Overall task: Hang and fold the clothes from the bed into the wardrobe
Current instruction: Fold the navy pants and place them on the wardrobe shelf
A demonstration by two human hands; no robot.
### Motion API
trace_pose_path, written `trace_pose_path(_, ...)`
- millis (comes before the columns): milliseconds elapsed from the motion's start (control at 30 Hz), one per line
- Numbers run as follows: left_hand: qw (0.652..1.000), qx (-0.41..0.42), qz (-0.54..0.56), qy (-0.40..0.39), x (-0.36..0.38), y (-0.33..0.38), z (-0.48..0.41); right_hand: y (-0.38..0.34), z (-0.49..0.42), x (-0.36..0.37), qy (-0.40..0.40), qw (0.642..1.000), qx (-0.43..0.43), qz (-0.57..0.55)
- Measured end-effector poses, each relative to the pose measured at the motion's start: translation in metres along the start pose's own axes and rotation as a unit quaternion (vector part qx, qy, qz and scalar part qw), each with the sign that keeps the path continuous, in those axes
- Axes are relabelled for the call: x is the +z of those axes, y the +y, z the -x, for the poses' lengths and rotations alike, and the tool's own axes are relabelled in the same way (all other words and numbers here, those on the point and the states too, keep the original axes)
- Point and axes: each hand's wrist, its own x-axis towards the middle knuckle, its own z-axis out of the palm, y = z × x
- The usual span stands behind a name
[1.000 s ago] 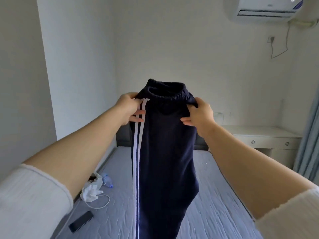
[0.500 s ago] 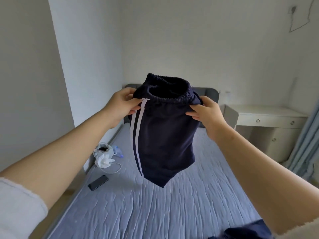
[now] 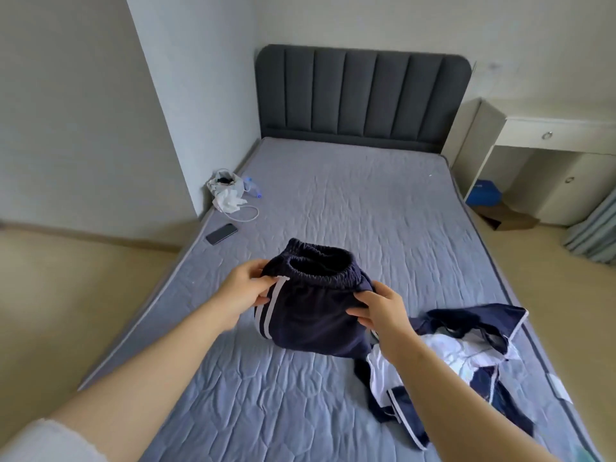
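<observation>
Head view: navy trousers point(image 3: 313, 323) with two white side stripes, doubled over at the middle of the bed point(image 3: 366, 208); the lower fold appears to rest on the quilted mattress, and the elastic waistband is uppermost and gaping. The left grip point(image 3: 245, 291) pinches the striped side just under the waistband between thumb and fingers; the right grip point(image 3: 380, 310) pinches the opposite side likewise; both are narrow and closed on cloth. A second garment, a navy-and-white jacket point(image 3: 473, 316), lies crumpled just beside the trousers on the person's right; a phone point(image 3: 221, 234), a cable and a plastic bag point(image 3: 226, 191) lie well apart near the left edge.

Handling, as a judgement: the fabric looks like soft, thick knit, light, limp and not fragile; it will slump wherever unsupported and has no stiffness to hold a crease; the gathered waistband is the firmest part and the best hold, one grip at each side seam; the white stripes serve as a guide for aligning the legs.

Change from the earlier frames: one second ago the trousers hung at full length from the same two-sided hold, high before the wall; half a second ago they were still in the air, the lower part swinging clear of the mattress; now they have been lowered onto the bed and the view has tipped downward; the hold itself has not shifted.
</observation>
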Motion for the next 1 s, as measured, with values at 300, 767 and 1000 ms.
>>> trace_pose_path(300, 0.994, -0.104, -0.022, 0.013, 0.023, -0.09, 0.079, 0.097, 0.06, -0.016, -0.007, 0.994, 0.112, 0.012)
trace_pose_path(767, 0.981, -0.191, -0.041, -0.017, 0.027, -0.15, -0.001, 0.144, -0.022, 0.015, 0.029, 0.978, 0.204, 0.023)
trace_pose_path(1000, 0.982, -0.182, -0.057, -0.01, 0.031, -0.146, -0.141, 0.12, -0.161, 0.042, 0.064, 0.983, 0.163, 0.052)
